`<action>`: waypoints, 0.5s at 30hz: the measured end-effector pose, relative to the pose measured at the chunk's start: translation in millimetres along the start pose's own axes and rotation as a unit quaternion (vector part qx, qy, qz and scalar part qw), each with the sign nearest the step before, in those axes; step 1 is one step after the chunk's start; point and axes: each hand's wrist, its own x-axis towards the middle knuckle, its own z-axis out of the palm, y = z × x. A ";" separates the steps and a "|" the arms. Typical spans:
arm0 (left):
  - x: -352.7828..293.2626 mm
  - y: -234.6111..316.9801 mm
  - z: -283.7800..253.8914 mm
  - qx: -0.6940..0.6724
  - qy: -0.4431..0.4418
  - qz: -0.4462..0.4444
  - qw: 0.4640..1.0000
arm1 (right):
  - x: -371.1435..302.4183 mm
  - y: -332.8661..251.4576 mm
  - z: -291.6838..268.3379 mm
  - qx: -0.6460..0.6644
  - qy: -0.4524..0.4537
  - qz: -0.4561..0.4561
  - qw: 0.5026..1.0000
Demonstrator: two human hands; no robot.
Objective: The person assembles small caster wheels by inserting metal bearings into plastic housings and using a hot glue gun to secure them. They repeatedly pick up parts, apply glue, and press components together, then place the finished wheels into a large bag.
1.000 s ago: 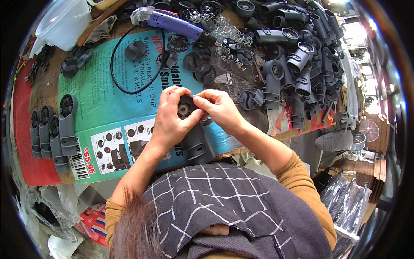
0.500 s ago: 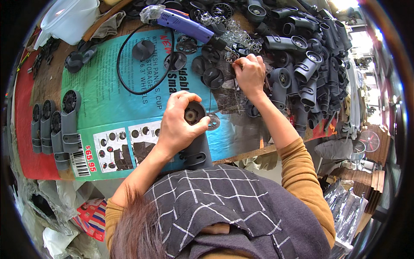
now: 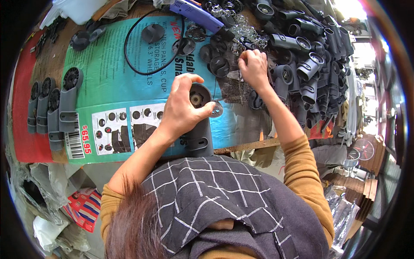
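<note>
My left hand (image 3: 183, 110) closes its thumb and fingers around the round end of a dark grey plastic wheel housing (image 3: 200, 138), which lies at the table's near edge. A ring-shaped metal piece (image 3: 196, 100) shows in the round recess between thumb and forefinger. My right hand (image 3: 255, 71) is just on the near side of a heap of wire coil springs (image 3: 248, 33). Its fingers are curled together; whatever they hold is hidden. Several round black caps (image 3: 219, 67) lie left of this hand. A flat spoked disc (image 3: 216, 110) rests beside my left thumb.
A purple power screwdriver (image 3: 198, 16) with a looped black cord (image 3: 126, 54) lies at the back. Grey housings (image 3: 308, 67) are piled on the right. Several wheeled parts (image 3: 69, 99) stand in a row on the left. Printed cardboard (image 3: 108, 82) covers the table.
The whole view has shifted a little, so the table appears higher. My right hand has drawn slightly back from the springs. My left hand keeps its hold on the housing.
</note>
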 end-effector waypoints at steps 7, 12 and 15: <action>-0.8 -5.7 1.6 0.032 0.009 0.021 0.999 | -65.3 -92.0 -46.2 0.291 -0.103 -0.144 0.940; -0.1 -6.8 3.0 0.018 0.016 0.024 0.999 | -59.4 -106.7 -46.3 0.247 -0.113 -0.137 0.953; -0.4 -4.7 1.8 0.013 0.008 0.011 1.000 | -60.1 -106.9 -48.4 0.241 -0.118 -0.124 0.955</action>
